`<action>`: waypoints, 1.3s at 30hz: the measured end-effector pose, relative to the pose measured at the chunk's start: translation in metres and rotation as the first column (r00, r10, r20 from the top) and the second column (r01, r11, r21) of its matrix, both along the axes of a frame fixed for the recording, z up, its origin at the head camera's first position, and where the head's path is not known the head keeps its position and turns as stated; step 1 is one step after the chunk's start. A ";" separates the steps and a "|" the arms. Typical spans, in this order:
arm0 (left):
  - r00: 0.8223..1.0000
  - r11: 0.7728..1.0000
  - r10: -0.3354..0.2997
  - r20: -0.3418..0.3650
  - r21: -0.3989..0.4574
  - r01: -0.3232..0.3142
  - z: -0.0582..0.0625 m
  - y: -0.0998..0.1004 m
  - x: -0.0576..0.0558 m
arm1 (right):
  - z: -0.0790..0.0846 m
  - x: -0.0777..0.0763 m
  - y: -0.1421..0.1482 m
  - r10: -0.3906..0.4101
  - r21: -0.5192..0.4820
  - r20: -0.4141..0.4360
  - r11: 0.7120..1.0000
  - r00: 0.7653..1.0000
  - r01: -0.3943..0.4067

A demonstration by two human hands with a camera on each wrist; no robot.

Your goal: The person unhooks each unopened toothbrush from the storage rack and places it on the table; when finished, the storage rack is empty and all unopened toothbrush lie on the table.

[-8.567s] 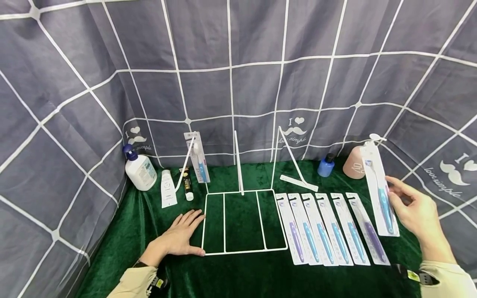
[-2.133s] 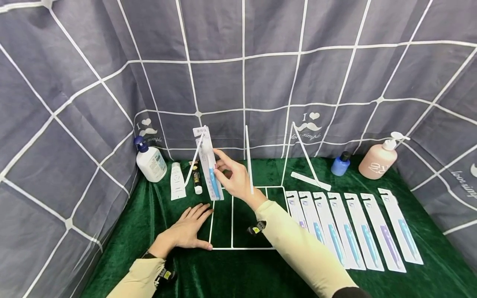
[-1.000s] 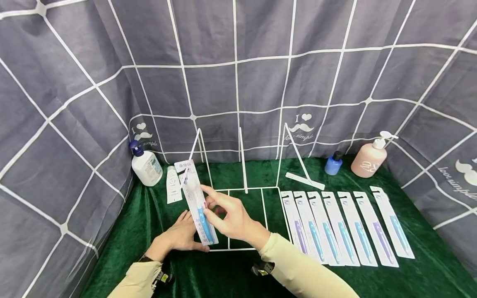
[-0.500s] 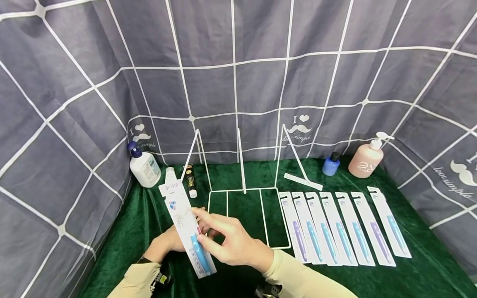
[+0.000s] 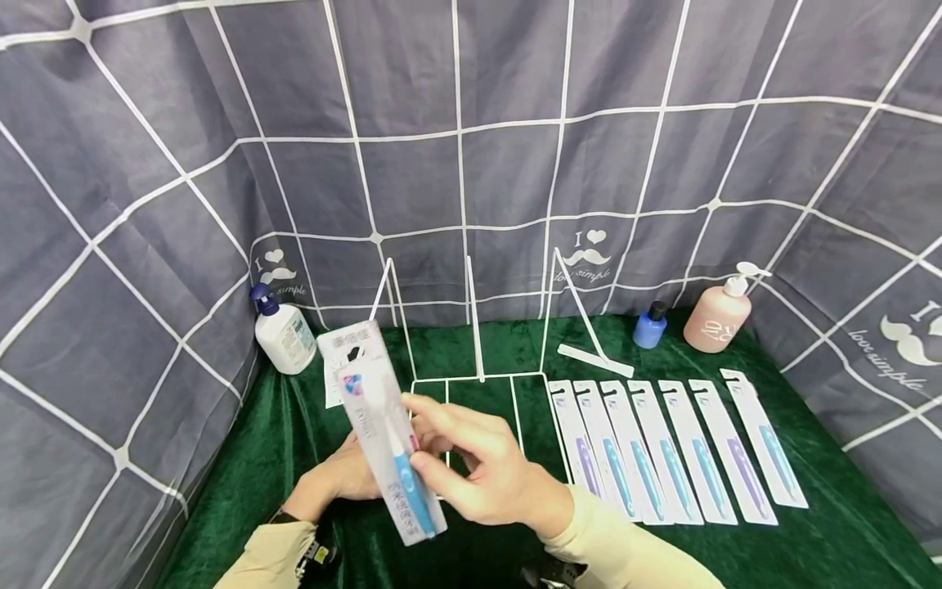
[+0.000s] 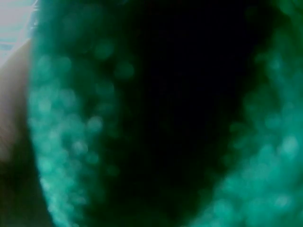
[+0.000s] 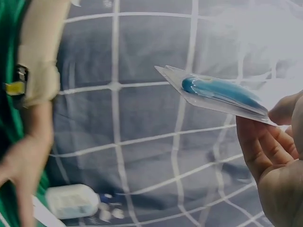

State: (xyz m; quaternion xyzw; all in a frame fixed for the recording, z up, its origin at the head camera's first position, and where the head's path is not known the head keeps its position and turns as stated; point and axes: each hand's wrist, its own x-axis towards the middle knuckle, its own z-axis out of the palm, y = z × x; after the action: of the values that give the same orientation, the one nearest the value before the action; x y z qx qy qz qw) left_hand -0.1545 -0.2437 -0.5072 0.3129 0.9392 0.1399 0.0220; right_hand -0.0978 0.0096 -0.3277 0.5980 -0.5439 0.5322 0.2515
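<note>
My right hand (image 5: 482,466) pinches a packaged toothbrush (image 5: 414,491) with a blue handle by its right edge, raised and tilted in front of me. In the right wrist view the clear blister (image 7: 222,94) sticks out from between thumb and fingers. Behind the pack, my left hand (image 5: 342,474) rests at the left side of a white wire rack (image 5: 480,378); its fingers are mostly hidden in the head view. The right wrist view shows that left hand (image 7: 33,156) spread out. Nothing hangs on the rack's left prong (image 5: 380,290). The left wrist view is blurred green cloth.
Several packaged toothbrushes (image 5: 671,458) lie in a row right of the rack. Behind them are a white strip (image 5: 592,360), a blue bottle (image 5: 649,327) and a pink pump bottle (image 5: 717,321). At left stand a white pump bottle (image 5: 287,343) and a partly covered white tube (image 5: 334,394).
My right hand has taken the packaged toothbrush off the left prong and brought it toward me, turning it. Another pack, earlier in that hand, now lies at the row's right end.
</note>
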 end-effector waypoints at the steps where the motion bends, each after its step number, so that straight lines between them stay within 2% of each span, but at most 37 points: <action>1: 1.000 1.000 -0.003 0.007 -0.010 0.003 0.000 0.002 -0.001 | 0.006 0.001 0.005 0.014 -0.018 0.006 1.000 1.000 -0.014; 5: 0.998 0.996 0.042 0.040 -0.079 -0.039 -0.002 0.005 -0.003 | 0.027 0.001 0.026 0.039 -0.091 0.035 0.995 0.999 -0.035; 9: 0.999 0.993 0.048 0.021 -0.108 -0.046 -0.005 0.004 -0.005 | 0.037 -0.001 0.054 -0.030 -0.149 0.086 0.988 0.996 0.043; 15: 0.998 0.994 0.051 0.039 -0.097 -0.047 -0.007 0.004 -0.006 | 0.039 -0.005 0.105 -0.165 -0.189 0.207 0.960 0.964 0.205; 20: 0.998 0.993 0.055 0.044 -0.104 -0.050 -0.005 0.006 -0.006 | 0.034 -0.011 0.147 -0.179 -0.255 0.322 0.929 0.929 0.268; 26: 0.998 0.994 0.053 0.045 -0.101 -0.049 -0.006 0.006 -0.006 | 0.021 -0.020 0.194 -0.238 -0.313 0.432 0.865 0.870 0.392; 35: 0.997 0.994 0.056 0.047 -0.094 -0.051 -0.004 0.005 -0.005 | -0.002 -0.034 0.251 -0.343 -0.269 0.535 0.797 0.772 0.541; 38: 0.998 0.995 0.050 0.042 -0.086 -0.047 -0.005 0.006 -0.005 | -0.011 -0.038 0.270 -0.389 -0.241 0.569 0.764 0.725 0.599; 39: 0.998 0.995 0.049 0.039 -0.085 -0.045 -0.005 0.006 -0.006 | -0.015 -0.039 0.277 -0.422 -0.216 0.580 0.745 0.697 0.631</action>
State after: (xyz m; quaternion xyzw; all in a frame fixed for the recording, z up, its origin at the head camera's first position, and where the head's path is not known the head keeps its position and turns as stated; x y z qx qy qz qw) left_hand -0.1602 -0.2380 -0.5123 0.2867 0.9506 0.1072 0.0510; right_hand -0.1370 0.2863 -0.3424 0.1900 -0.6200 0.6684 0.3643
